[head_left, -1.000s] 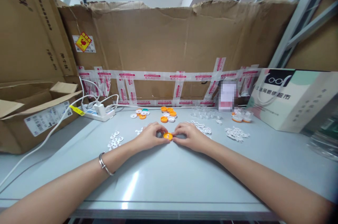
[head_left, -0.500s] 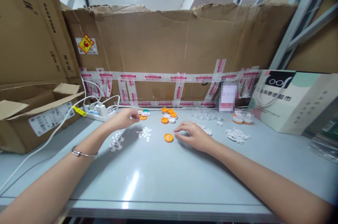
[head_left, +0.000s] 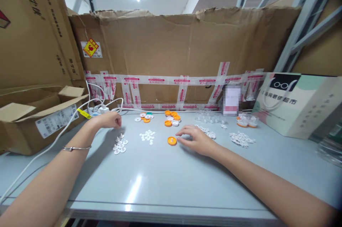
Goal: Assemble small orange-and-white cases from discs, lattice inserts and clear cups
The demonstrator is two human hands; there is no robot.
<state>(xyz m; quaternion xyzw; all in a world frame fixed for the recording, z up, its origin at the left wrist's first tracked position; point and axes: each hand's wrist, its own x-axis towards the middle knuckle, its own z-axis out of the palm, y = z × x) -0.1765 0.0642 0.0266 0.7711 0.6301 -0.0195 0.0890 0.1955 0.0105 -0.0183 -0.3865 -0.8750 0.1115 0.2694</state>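
Note:
My left hand (head_left: 111, 120) is closed above the table, just behind a small heap of white stemmed discs (head_left: 120, 144); whatever its fingers may hold is hidden. My right hand (head_left: 193, 138) has thumb and fingers apart and rests just right of an orange round cap (head_left: 172, 140) with a small pale piece in its middle. Between the two hands lie small flat white pieces (head_left: 147, 135). Farther back are a group of orange and white caps (head_left: 172, 117) and another group with a green one (head_left: 145, 117). White parts (head_left: 208, 132) lie partly behind my right hand.
Clear cups (head_left: 208, 115), a pile of white pieces (head_left: 242, 138) and orange-bottomed cups (head_left: 247, 120) are at the right, near a paper bag (head_left: 294, 106). An open carton (head_left: 40, 120) and a power strip (head_left: 100, 110) with white cables stand left. Tall cardboard (head_left: 160, 48) closes the back.
My left hand has moved left, away from the caps with the green one, towards the white stemmed discs. My right hand has stayed beside the orange cap. The view has shifted slightly.

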